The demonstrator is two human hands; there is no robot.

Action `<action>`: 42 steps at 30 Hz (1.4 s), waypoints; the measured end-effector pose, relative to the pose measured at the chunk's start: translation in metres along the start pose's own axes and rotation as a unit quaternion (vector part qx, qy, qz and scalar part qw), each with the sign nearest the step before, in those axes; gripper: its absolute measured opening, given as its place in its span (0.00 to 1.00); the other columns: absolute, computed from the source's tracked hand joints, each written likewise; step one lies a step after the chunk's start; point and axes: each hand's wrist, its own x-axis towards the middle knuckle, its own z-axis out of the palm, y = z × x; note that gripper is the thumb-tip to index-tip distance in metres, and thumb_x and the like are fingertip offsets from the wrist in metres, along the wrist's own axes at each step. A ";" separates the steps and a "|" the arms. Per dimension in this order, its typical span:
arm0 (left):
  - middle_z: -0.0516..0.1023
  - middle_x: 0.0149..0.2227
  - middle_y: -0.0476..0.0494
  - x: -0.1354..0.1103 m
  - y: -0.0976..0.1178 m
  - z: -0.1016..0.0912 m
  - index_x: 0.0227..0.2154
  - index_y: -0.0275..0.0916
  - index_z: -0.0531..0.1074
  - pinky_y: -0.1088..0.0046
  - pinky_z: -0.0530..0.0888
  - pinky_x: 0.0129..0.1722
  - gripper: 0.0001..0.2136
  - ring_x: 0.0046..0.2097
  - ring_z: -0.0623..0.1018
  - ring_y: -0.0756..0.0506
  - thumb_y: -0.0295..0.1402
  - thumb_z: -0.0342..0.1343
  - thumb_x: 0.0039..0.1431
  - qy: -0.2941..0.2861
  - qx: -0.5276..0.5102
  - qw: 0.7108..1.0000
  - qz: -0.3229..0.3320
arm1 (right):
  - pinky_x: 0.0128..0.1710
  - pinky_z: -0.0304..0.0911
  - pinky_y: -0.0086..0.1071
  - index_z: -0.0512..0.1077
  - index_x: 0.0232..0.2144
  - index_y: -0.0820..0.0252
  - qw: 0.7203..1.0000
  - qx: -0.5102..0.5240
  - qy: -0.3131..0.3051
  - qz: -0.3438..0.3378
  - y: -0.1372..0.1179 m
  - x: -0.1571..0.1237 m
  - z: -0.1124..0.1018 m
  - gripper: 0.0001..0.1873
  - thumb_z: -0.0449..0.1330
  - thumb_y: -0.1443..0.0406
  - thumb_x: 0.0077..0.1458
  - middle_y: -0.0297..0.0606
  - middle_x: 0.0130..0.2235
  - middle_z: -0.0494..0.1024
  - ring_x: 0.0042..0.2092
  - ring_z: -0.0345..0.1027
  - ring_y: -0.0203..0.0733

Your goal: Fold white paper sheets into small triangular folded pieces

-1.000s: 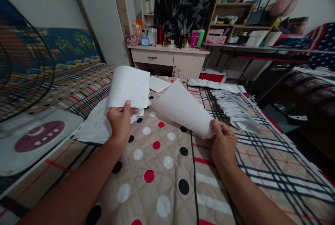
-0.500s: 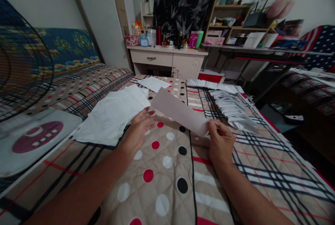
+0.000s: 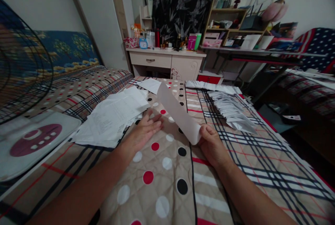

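My right hand [image 3: 211, 144] pinches the near end of a long strip of folded paper [image 3: 178, 113], which slants up and away to the left above the bedspread. My left hand [image 3: 146, 129] is open, fingers apart and palm partly turned up, just left of the strip and not touching it. Beside that hand lies a loose pile of printed paper sheets [image 3: 112, 115]. Another sheet [image 3: 149, 85] rests beyond the pile. Off to the right, many folded papers [image 3: 230, 111] lie overlapped in a fanned row, with a further row of folded papers [image 3: 213, 86] behind them.
Under everything is a quilted bedspread [image 3: 167, 183] with dots and plaid. A fan [image 3: 23, 61] stands at the left, above a white base with a purple panel [image 3: 36, 139]. A white dresser [image 3: 157, 59] and a cluttered desk [image 3: 261, 50] are at the back.
My right hand has moved left and slightly nearer, and the paper strip now tilts more steeply. My left hand has shifted right, its palm turning upward. The view has moved slightly.
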 end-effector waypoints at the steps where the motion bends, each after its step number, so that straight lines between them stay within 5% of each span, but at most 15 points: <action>1: 0.73 0.53 0.40 -0.001 0.000 0.000 0.55 0.45 0.61 0.59 0.64 0.60 0.32 0.54 0.75 0.43 0.21 0.66 0.47 -0.010 -0.007 1.000 -0.004 | 0.32 0.66 0.33 0.72 0.24 0.56 1.000 0.012 -0.011 0.017 -0.001 -0.001 0.001 0.18 0.69 0.50 0.41 0.36 0.36 0.79 0.33 0.70 0.42; 10: 0.78 0.39 0.46 -0.003 -0.007 0.005 0.41 0.40 0.71 0.67 0.72 0.51 0.20 0.43 0.79 0.47 0.26 0.70 0.43 -0.037 0.006 0.999 -0.028 | 0.32 0.67 0.41 0.74 0.34 0.57 0.992 -0.118 -0.042 0.007 -0.013 -0.006 0.009 0.34 0.61 0.36 0.38 0.44 0.34 0.78 0.32 0.70 0.49; 17: 0.81 0.37 0.39 -0.006 -0.008 0.012 0.36 0.34 0.77 0.67 0.76 0.41 0.17 0.39 0.79 0.44 0.30 0.71 0.41 -0.025 0.055 0.998 -0.028 | 0.27 0.64 0.37 0.71 0.25 0.57 0.997 -0.079 -0.014 -0.022 -0.006 -0.001 0.002 0.22 0.64 0.45 0.43 0.38 0.26 0.75 0.26 0.66 0.43; 20: 0.81 0.35 0.39 -0.007 0.002 0.021 0.34 0.33 0.78 0.65 0.75 0.44 0.14 0.41 0.79 0.42 0.33 0.69 0.43 0.059 0.105 0.987 0.104 | 0.33 0.65 0.37 0.74 0.30 0.57 0.993 -0.082 0.031 -0.076 -0.002 0.003 -0.002 0.14 0.64 0.53 0.48 0.38 0.31 0.78 0.31 0.70 0.43; 23: 0.82 0.35 0.41 -0.010 0.017 0.027 0.30 0.38 0.79 0.61 0.73 0.51 0.08 0.46 0.78 0.40 0.34 0.67 0.46 0.127 0.186 0.928 0.296 | 0.46 0.65 0.42 0.74 0.45 0.54 0.955 -0.201 0.078 -0.206 -0.005 0.003 -0.001 0.19 0.64 0.58 0.49 0.42 0.51 0.75 0.50 0.69 0.50; 26: 0.81 0.41 0.42 -0.016 0.024 0.027 0.31 0.43 0.81 0.55 0.66 0.59 0.07 0.55 0.73 0.36 0.35 0.67 0.45 0.073 0.286 0.887 0.354 | 0.53 0.60 0.47 0.70 0.52 0.49 0.869 -0.364 0.090 -0.322 -0.011 -0.003 0.005 0.26 0.64 0.62 0.49 0.41 0.59 0.66 0.60 0.58 0.53; 29: 0.82 0.42 0.42 -0.018 0.020 0.020 0.32 0.46 0.82 0.55 0.61 0.62 0.08 0.58 0.71 0.36 0.32 0.67 0.45 -0.001 0.369 0.866 0.337 | 0.54 0.60 0.49 0.71 0.53 0.47 0.815 -0.438 0.038 -0.378 -0.014 -0.008 0.009 0.25 0.62 0.64 0.51 0.42 0.59 0.65 0.60 0.58 0.54; 34: 0.82 0.42 0.41 -0.007 0.009 0.002 0.33 0.47 0.82 0.57 0.62 0.61 0.10 0.56 0.73 0.37 0.27 0.65 0.47 -0.113 0.439 0.857 0.243 | 0.50 0.63 0.49 0.79 0.37 0.48 0.790 -0.484 -0.073 -0.370 -0.011 -0.001 -0.001 0.10 0.64 0.65 0.51 0.41 0.50 0.75 0.53 0.66 0.52; 38: 0.82 0.41 0.40 0.002 0.005 -0.010 0.33 0.47 0.82 0.57 0.66 0.57 0.14 0.52 0.76 0.36 0.26 0.68 0.40 -0.183 0.476 0.843 0.171 | 0.51 0.63 0.49 0.80 0.36 0.49 0.789 -0.504 -0.141 -0.321 -0.009 0.010 -0.014 0.10 0.65 0.66 0.49 0.40 0.45 0.80 0.51 0.68 0.51; 42: 0.82 0.40 0.40 0.004 0.006 -0.014 0.32 0.48 0.82 0.58 0.69 0.53 0.09 0.52 0.76 0.37 0.30 0.65 0.46 -0.208 0.520 0.814 0.155 | 0.51 0.64 0.45 0.79 0.39 0.50 0.794 -0.510 -0.217 -0.250 -0.009 0.012 -0.019 0.13 0.64 0.68 0.49 0.39 0.45 0.80 0.49 0.71 0.47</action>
